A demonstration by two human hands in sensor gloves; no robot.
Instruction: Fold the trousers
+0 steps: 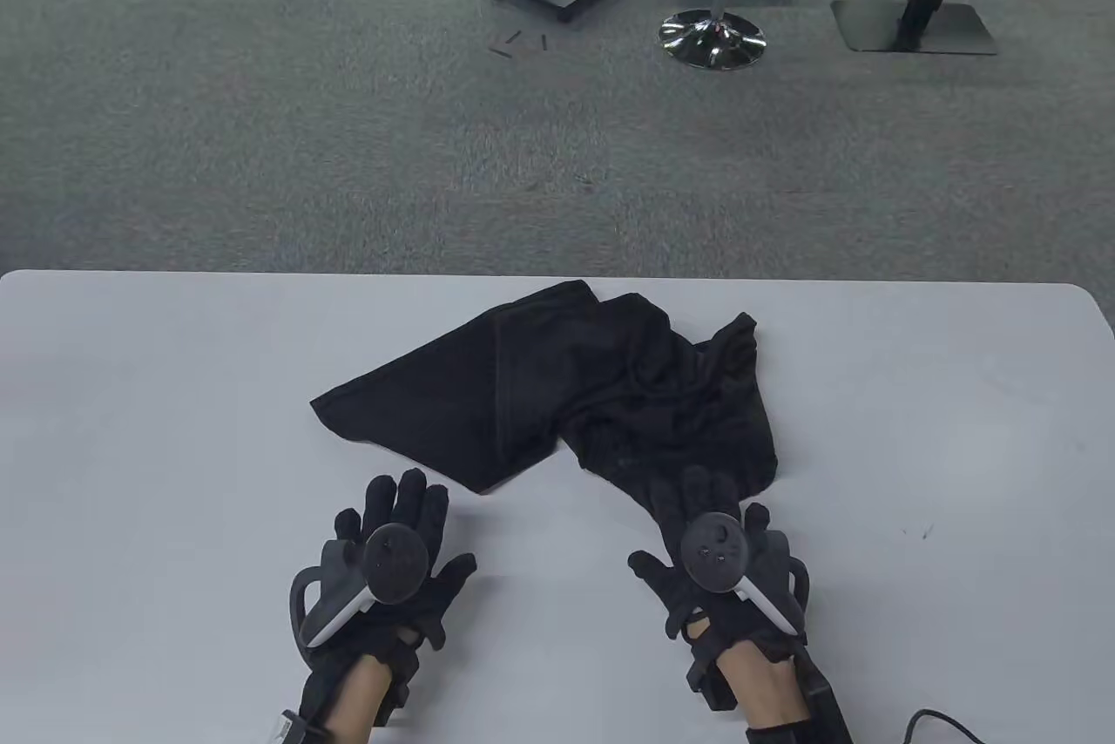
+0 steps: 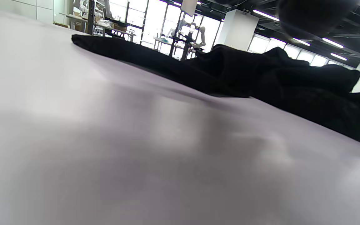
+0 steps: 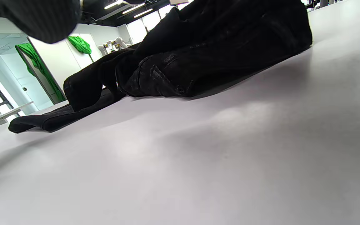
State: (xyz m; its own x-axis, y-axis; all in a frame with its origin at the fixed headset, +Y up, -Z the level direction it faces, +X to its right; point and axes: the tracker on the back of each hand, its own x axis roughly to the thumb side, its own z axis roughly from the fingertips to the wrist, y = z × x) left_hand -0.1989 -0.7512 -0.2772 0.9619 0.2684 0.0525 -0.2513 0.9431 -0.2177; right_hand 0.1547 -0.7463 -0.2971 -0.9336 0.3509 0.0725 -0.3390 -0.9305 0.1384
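Note:
Black trousers [image 1: 566, 387] lie crumpled in a loose heap at the middle of the white table [image 1: 174, 395], one flat part reaching left. My left hand [image 1: 396, 535] lies flat on the table just short of the trousers' near left corner, fingers straight and apart from the cloth. My right hand [image 1: 710, 522] has its straight fingers reaching onto the near right edge of the trousers. The left wrist view shows the trousers [image 2: 261, 78] lying low across the table. In the right wrist view the bunched trousers [image 3: 205, 56] fill the upper middle, with a dark fingertip [image 3: 42, 18] at the top left.
The table's far edge [image 1: 557, 275] runs just behind the trousers, with grey carpet beyond. Chair bases [image 1: 712, 38] and stands sit on the floor far back. A cable [image 1: 949, 727] lies at the table's near right corner.

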